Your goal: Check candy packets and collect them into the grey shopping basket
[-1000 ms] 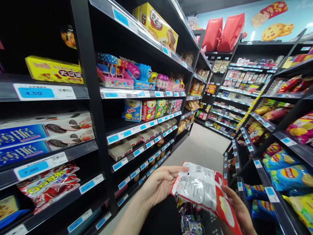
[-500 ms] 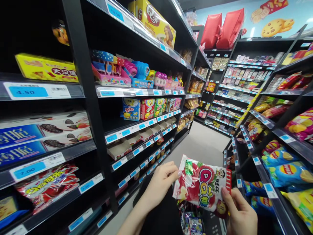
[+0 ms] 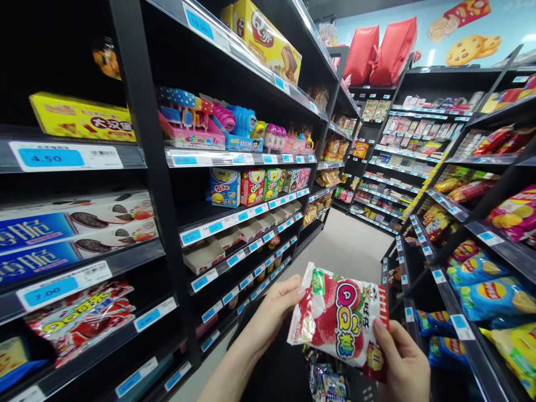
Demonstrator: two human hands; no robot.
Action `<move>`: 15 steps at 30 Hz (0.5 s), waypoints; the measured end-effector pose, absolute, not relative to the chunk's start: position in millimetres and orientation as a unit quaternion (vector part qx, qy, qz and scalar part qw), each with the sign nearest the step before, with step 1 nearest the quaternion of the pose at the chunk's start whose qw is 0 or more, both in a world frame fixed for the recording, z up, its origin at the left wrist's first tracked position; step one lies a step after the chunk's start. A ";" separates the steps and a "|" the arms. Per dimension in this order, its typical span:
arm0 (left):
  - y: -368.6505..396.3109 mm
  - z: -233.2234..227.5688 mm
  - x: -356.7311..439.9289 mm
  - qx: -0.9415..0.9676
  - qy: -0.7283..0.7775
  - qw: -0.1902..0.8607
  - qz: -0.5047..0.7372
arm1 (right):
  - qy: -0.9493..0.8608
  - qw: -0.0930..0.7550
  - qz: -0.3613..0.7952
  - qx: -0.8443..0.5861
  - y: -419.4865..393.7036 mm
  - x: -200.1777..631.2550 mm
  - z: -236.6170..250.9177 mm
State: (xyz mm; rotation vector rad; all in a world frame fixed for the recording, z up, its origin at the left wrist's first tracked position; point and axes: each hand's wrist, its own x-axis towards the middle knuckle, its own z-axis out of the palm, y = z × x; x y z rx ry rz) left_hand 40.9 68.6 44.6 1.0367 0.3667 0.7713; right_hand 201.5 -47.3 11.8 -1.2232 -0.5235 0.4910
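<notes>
Between my two hands is a red and white bag of gummy candy (image 3: pixel 335 315), its printed front facing up at me and tilted. My left hand (image 3: pixel 278 301) pinches the bag's left edge between thumb and fingers. At the opposite end my right hand (image 3: pixel 402 352) grips the red striped edge, thumb on the front and the fingers behind, partly hidden. Below the bag, several small wrapped snack packets (image 3: pixel 329 382) lie in a dark basket (image 3: pixel 364 385), which the bag and my right hand partly cover.
Tall black shelves on the left carry a yellow snack box (image 3: pixel 84 118), blue biscuit boxes (image 3: pixel 37 257) and a red candy bag (image 3: pixel 79 321). On the right, shelves hold blue chip bags (image 3: pixel 498 296). A grey aisle floor (image 3: pixel 343 240) runs between them towards the back shelves.
Both hands and the gummy candy bag have shifted slightly left, and the bag looks a little closer. My grip at both ends is kept.
</notes>
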 end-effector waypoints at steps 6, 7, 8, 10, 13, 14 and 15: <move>45.1 24.1 71.3 0.308 0.097 0.920 0.224 | -0.225 0.807 0.154 -0.524 -20.9 195.4 8.6; 44.2 20.8 74.5 0.307 0.105 0.919 0.224 | -0.234 0.812 0.159 -0.511 -18.1 195.5 9.1; 44.6 18.4 76.2 0.314 0.114 0.918 0.216 | -0.246 0.813 0.172 -0.499 -16.2 195.5 10.0; 47.9 16.3 75.8 0.350 0.127 0.911 0.176 | -0.291 0.789 0.228 -0.491 -14.7 194.8 12.8; 54.2 18.9 70.1 0.438 0.116 0.879 0.146 | -0.356 0.716 0.313 -0.513 -14.8 193.4 17.7; 55.7 20.8 68.0 0.466 0.110 0.865 0.151 | -0.365 0.698 0.329 -0.522 -14.6 193.6 18.9; 56.8 22.7 66.2 0.487 0.110 0.851 0.162 | -0.363 0.688 0.337 -0.530 -14.3 194.5 19.6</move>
